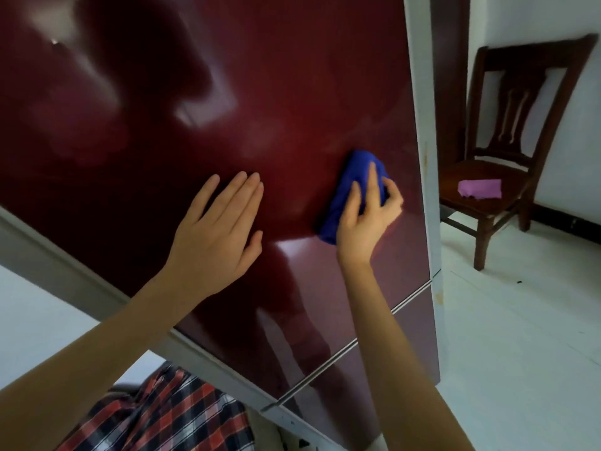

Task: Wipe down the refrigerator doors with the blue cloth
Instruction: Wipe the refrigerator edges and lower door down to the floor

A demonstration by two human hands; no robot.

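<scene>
My right hand (367,219) presses the bunched blue cloth (349,193) against the dark red refrigerator door (292,92), fingers curled over it, close to the door's right edge. My left hand (218,229) lies flat beside it, fingers straight and nearly together. Bare door spreads up and leftward.

Both hands on the dark red refrigerator door (260,92).
Right hand (364,219) presses a bunched blue cloth (344,187) against the door near its right edge; left hand (218,236) flat, fingers spread, beside it. Wooden chair (507,157) behind holds a purple cloth (479,189).
</scene>
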